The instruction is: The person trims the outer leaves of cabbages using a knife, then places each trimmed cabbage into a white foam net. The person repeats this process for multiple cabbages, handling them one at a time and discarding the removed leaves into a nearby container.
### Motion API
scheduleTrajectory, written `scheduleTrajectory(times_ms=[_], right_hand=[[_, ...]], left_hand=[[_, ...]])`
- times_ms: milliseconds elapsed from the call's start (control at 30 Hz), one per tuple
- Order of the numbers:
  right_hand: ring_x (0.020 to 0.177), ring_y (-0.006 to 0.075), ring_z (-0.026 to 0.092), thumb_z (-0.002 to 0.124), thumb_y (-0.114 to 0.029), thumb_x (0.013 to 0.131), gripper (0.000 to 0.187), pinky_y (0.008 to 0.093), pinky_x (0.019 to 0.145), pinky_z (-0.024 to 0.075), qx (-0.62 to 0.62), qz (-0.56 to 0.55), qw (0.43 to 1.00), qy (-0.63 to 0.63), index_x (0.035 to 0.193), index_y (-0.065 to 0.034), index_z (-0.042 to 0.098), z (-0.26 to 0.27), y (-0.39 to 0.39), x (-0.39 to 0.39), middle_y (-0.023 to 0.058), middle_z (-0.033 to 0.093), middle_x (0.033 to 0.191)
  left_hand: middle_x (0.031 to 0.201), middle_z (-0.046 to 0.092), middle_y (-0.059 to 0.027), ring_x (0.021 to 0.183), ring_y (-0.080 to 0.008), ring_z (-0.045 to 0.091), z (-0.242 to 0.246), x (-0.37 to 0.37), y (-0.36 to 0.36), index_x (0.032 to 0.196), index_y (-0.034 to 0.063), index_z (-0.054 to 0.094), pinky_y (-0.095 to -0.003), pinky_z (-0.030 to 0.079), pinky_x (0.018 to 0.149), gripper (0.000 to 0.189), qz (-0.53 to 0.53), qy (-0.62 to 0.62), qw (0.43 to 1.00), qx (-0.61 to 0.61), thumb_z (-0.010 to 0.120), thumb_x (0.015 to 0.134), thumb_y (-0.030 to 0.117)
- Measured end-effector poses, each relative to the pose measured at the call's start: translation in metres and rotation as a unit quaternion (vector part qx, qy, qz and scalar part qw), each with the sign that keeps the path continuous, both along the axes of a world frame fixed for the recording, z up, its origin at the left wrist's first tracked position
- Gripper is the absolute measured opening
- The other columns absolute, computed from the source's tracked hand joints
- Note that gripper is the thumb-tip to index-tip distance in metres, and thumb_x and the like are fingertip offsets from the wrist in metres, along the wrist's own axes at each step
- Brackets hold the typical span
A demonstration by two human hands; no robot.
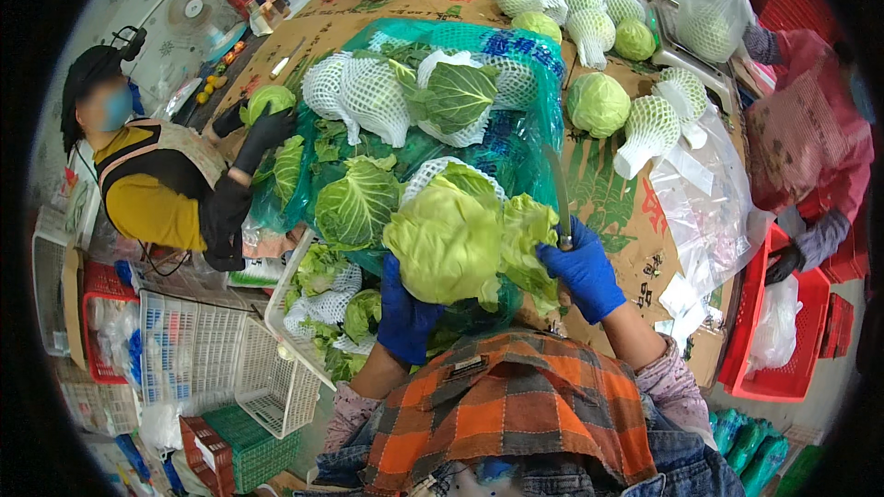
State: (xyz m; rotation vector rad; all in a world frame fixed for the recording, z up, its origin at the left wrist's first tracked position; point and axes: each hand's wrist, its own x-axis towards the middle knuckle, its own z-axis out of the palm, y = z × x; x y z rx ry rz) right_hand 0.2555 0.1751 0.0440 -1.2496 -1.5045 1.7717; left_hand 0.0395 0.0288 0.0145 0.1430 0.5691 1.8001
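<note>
My left hand (409,317), in a blue glove, supports a pale green cabbage (445,245) from its lower left side. In my blue-gloved right hand (587,273) is a knife (558,186), its blade pointing away from me. The same hand grips a loose-edged outer leaf (528,238) at the cabbage's right side; whether the leaf is still attached cannot be told. Behind the cabbage shows a white foam net (421,176). A large dark green cabbage leaf (359,200) lies to the left on a teal plastic bag (539,131).
Foam-netted cabbages (376,100) lie beyond. A bare cabbage (598,105) sits to the right. A white crate (283,310) holding leaves and nets stands at lower left. One co-worker (166,179) handles a cabbage (268,103) at left; another (801,124) stands right, near a scale (690,55).
</note>
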Motion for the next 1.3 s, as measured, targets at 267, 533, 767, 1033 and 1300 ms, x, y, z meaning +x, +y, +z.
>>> scheduleTrajectory(times_ms=[267, 533, 767, 1033, 1300], right_hand=[[0.102, 0.0236, 0.062, 0.081, -0.021, 0.080, 0.053, 0.0349, 0.086, 0.0496, 0.389, 0.128, 0.909, 0.076, 0.128, -0.0105, 0.062, 0.054, 0.007, -0.029, 0.0091, 0.064, 0.111], [0.087, 0.0284, 0.063, 0.074, -0.012, 0.083, 0.023, 0.0359, 0.075, 0.0500, 0.337, 0.255, 0.906, -0.007, 0.106, -0.0099, 0.071, 0.040, 0.005, -0.005, 0.0102, 0.064, 0.093], [0.096, 0.0241, 0.062, 0.072, -0.009, 0.086, 0.036, 0.0335, 0.081, 0.0513, 0.340, 0.122, 0.930, -0.072, 0.122, -0.0111, 0.065, 0.004, 0.027, 0.014, 0.0102, 0.061, 0.112], [0.066, 0.0333, 0.060, 0.064, -0.008, 0.085, 0.029, 0.0451, 0.058, 0.0479, 0.570, 0.180, 0.786, -0.157, 0.113, -0.0072, 0.058, 0.004, -0.019, -0.014, 0.0128, 0.058, 0.080], [0.064, 0.0328, 0.059, 0.060, -0.017, 0.084, 0.016, 0.0452, 0.054, 0.0469, 0.599, 0.232, 0.735, -0.218, 0.096, -0.0080, 0.055, -0.043, -0.042, -0.033, 0.0139, 0.058, 0.077]], left_hand=[[0.148, 0.044, -0.0151, 0.131, -0.0345, 0.047, 0.004, -0.001, 0.014, 0.149, 0.0102, 0.036, -0.0534, 0.042, 0.107, 0.062, -0.007, 0.112, 0.988, -0.105, 0.041, 0.101, 0.050], [0.148, 0.043, -0.0163, 0.133, -0.0350, 0.046, 0.012, -0.004, 0.021, 0.150, 0.0118, 0.035, -0.0539, 0.040, 0.108, 0.070, -0.011, -0.029, 0.997, -0.066, 0.040, 0.098, 0.059], [0.150, 0.041, -0.0164, 0.135, -0.0356, 0.044, 0.014, -0.007, 0.021, 0.150, 0.0139, 0.034, -0.0594, 0.039, 0.108, 0.070, -0.029, -0.042, 0.997, -0.053, 0.038, 0.098, 0.060], [0.148, 0.043, -0.0157, 0.134, -0.0358, 0.045, 0.017, 0.014, 0.026, 0.150, 0.0146, 0.033, -0.0570, 0.044, 0.104, 0.069, -0.043, -0.032, 0.995, -0.086, 0.044, 0.098, 0.058], [0.146, 0.044, -0.0162, 0.130, -0.0350, 0.048, -0.013, 0.025, 0.015, 0.149, 0.0123, 0.033, -0.0541, 0.047, 0.102, 0.074, -0.035, -0.065, 0.992, -0.103, 0.049, 0.095, 0.061]])
